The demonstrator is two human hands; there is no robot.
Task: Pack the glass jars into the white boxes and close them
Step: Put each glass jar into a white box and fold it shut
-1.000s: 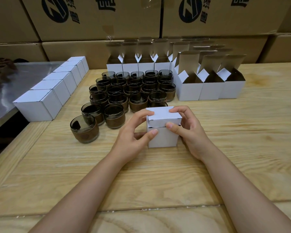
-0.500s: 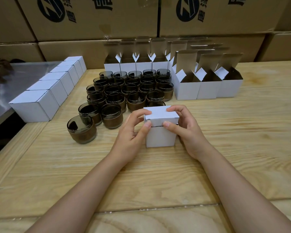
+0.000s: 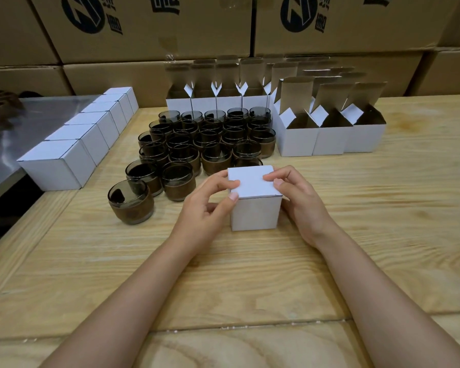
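Observation:
A small white box with its lid down stands on the wooden table in front of me. My left hand holds its left side, thumb at the front top edge and a finger on the lid. My right hand grips the right side, fingertips pressing on the lid. Behind it stand several dark glass jars with brown bands. Several open white boxes with raised flaps stand at the back right.
A row of several closed white boxes runs along the table's left edge, beside a metal surface. Large brown cartons are stacked behind the table. One jar stands apart at the front left.
The lid of the box has gone flat and closed under my fingers. Both hands stayed on the box, with fingertips shifted onto the top.

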